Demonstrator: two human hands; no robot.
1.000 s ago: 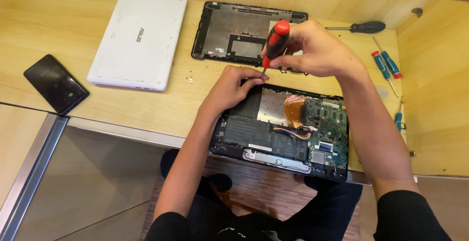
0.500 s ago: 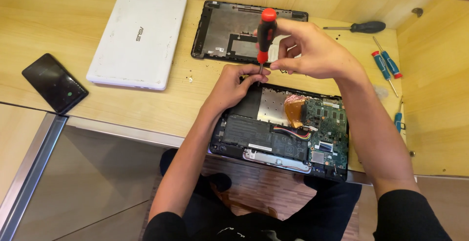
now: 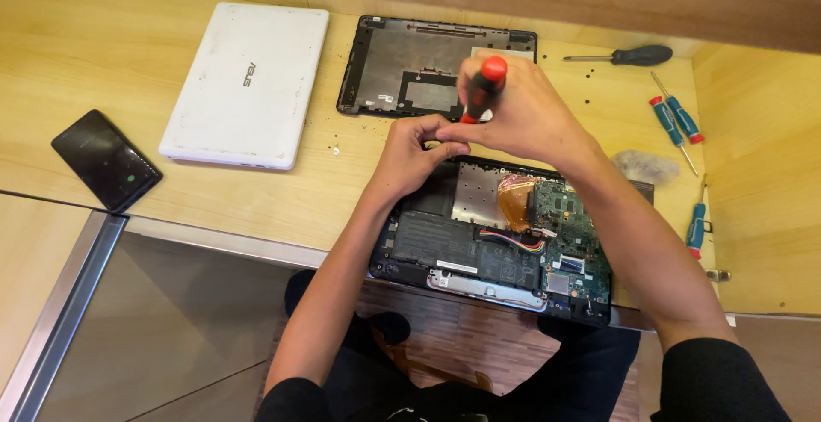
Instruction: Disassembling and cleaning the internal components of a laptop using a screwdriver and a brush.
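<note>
An opened black laptop (image 3: 496, 242) lies at the desk's near edge with its battery, metal shield and green board exposed. My right hand (image 3: 522, 118) grips a red-and-black screwdriver (image 3: 481, 88), held nearly upright over the laptop's far left corner. My left hand (image 3: 410, 153) is beside it at that corner, fingertips pinched close to the screwdriver's tip. The tip itself is hidden by my fingers.
The removed black bottom cover (image 3: 428, 67) lies behind the laptop. A closed white laptop (image 3: 248, 84) sits left, a dark phone (image 3: 104, 159) far left. A black-handled screwdriver (image 3: 629, 55), several blue-and-red screwdrivers (image 3: 676, 118), loose screws and a grey cloth (image 3: 643, 165) lie right.
My right hand has tipped the screwdriver from slanted toward upright and shifted it slightly left. My left hand's fingers have closed in near the tip.
</note>
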